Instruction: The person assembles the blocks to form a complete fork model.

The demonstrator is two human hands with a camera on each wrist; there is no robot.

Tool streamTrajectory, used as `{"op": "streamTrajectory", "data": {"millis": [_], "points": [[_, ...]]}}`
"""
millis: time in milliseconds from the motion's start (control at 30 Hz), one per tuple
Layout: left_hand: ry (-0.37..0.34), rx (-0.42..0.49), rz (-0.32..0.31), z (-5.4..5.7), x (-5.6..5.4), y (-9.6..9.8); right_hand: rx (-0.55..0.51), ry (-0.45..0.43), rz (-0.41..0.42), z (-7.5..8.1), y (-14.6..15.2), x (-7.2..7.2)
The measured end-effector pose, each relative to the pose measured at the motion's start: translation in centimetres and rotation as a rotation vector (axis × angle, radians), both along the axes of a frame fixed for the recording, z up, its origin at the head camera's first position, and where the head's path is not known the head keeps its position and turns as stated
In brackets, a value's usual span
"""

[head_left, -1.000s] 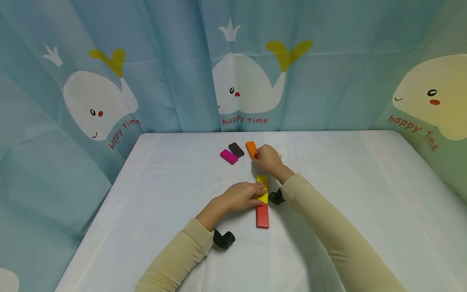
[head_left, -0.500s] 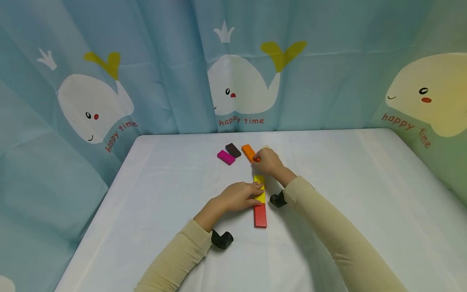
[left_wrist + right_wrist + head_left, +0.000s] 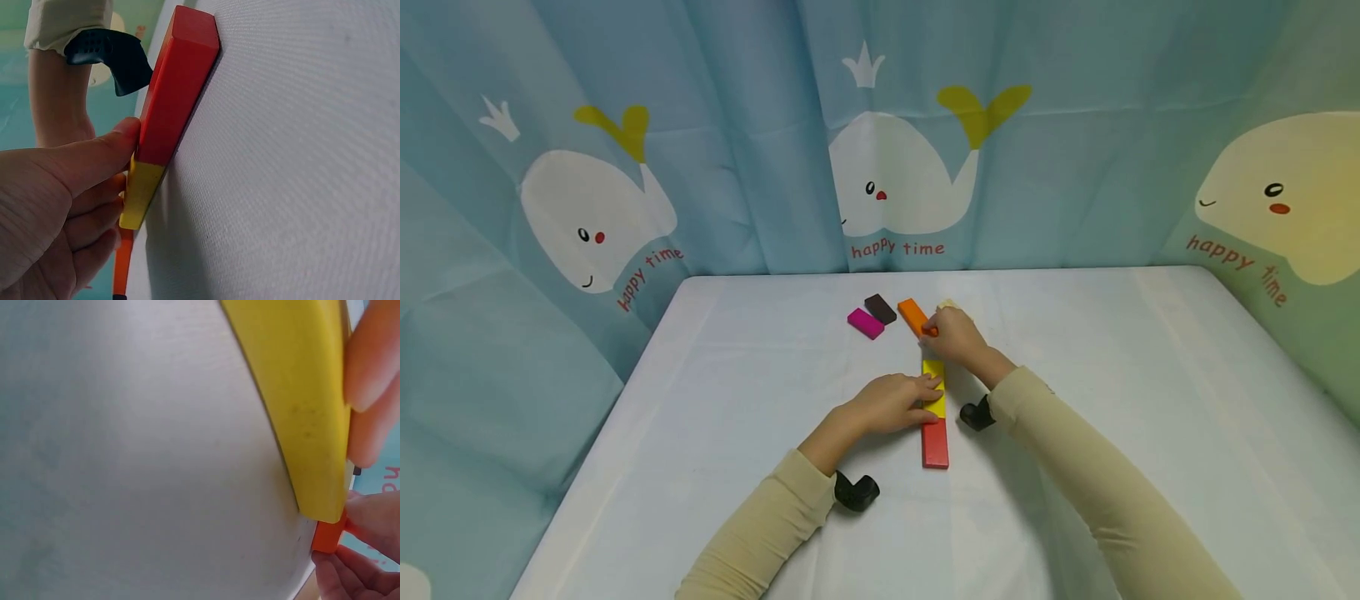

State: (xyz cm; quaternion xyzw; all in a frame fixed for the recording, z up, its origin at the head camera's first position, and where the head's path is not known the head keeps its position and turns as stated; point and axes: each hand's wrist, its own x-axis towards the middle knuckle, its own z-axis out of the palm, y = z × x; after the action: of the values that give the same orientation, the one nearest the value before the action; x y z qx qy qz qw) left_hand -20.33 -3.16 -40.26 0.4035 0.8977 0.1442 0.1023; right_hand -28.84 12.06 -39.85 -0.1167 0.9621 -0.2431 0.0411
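My left hand (image 3: 891, 403) lies across the yellow block (image 3: 934, 403), fingertips resting on its top. Its thumb (image 3: 119, 140) touches near the seam where the yellow block meets the red block (image 3: 178, 94). These two blocks lie end to end in a straight line. Beyond the yellow block's far end, my right hand (image 3: 958, 337) pinches the near end of an orange block (image 3: 912, 317) between thumb and fingers. The orange block slants away from the row. In the right wrist view its orange end (image 3: 327, 536) shows just past the yellow block; whether they touch cannot be told.
A magenta block (image 3: 866, 323) and a dark brown block (image 3: 881, 308) lie left of the orange one. A pale cream block (image 3: 948, 303) is partly hidden behind the right hand. The white table (image 3: 760, 358) ends at a blue whale-print curtain (image 3: 760, 167).
The right hand with the orange block has shifted very slightly towards me. The left hand has stayed on the yellow block. The head view itself has moved a little.
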Motion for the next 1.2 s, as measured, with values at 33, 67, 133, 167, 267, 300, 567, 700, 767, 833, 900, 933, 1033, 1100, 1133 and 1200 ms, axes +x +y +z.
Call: {"op": "streamTrajectory", "data": {"millis": [33, 67, 133, 167, 267, 300, 567, 700, 767, 833, 900, 933, 1033, 1100, 1133, 1200], "points": [[-0.001, -0.002, 0.000, 0.0, 0.0, 0.0, 0.001, -0.002, 0.004, 0.0, 0.0, 0.0], [-0.001, -0.003, 0.000, 0.0, 0.0, 0.0, 0.003, -0.002, 0.008, 0.0, 0.1, 0.0], [-0.004, -0.004, 0.001, 0.0, 0.0, 0.0, 0.007, -0.001, 0.014, -0.1, 0.2, 0.0], [-0.005, -0.004, 0.002, 0.0, 0.0, 0.0, 0.008, 0.000, 0.017, -0.1, 0.2, 0.0], [-0.008, 0.001, 0.001, 0.0, 0.0, 0.0, 0.010, 0.006, 0.025, -0.2, 0.3, -0.1], [-0.009, 0.003, 0.001, 0.0, -0.1, 0.0, 0.008, 0.010, 0.030, -0.2, 0.4, -0.1], [-0.020, 0.000, 0.012, -0.1, 0.0, 0.1, -0.025, 0.017, 0.063, -0.1, 0.9, 0.5], [-0.027, -0.004, 0.018, -0.2, -0.1, 0.1, -0.019, 0.021, 0.085, 0.0, 1.1, 0.7], [-0.032, -0.003, 0.020, -0.1, -0.1, 0.0, -0.017, 0.016, 0.089, 0.0, 1.1, 0.7], [-0.036, -0.003, 0.023, -0.1, 0.0, 0.0, -0.015, 0.013, 0.100, 0.0, 1.1, 0.8], [-0.040, -0.002, 0.025, -0.1, 0.0, -0.1, -0.010, 0.018, 0.114, 0.0, 1.2, 0.8], [-0.039, -0.002, 0.025, -0.1, 0.0, -0.1, -0.010, 0.021, 0.123, 0.1, 1.2, 0.9], [-0.041, -0.002, 0.026, -0.1, 0.0, -0.1, 0.000, 0.028, 0.132, 0.2, 1.2, 1.0], [-0.037, -0.002, 0.021, 0.0, 0.0, -0.1, 0.008, 0.024, 0.135, 0.2, 1.4, 1.0], [-0.036, -0.004, 0.019, 0.0, 0.0, 0.0, 0.012, 0.022, 0.138, 0.2, 1.5, 1.0], [-0.033, -0.005, 0.014, 0.0, 0.0, 0.0, 0.017, 0.020, 0.145, 0.2, 1.7, 1.0]]}}
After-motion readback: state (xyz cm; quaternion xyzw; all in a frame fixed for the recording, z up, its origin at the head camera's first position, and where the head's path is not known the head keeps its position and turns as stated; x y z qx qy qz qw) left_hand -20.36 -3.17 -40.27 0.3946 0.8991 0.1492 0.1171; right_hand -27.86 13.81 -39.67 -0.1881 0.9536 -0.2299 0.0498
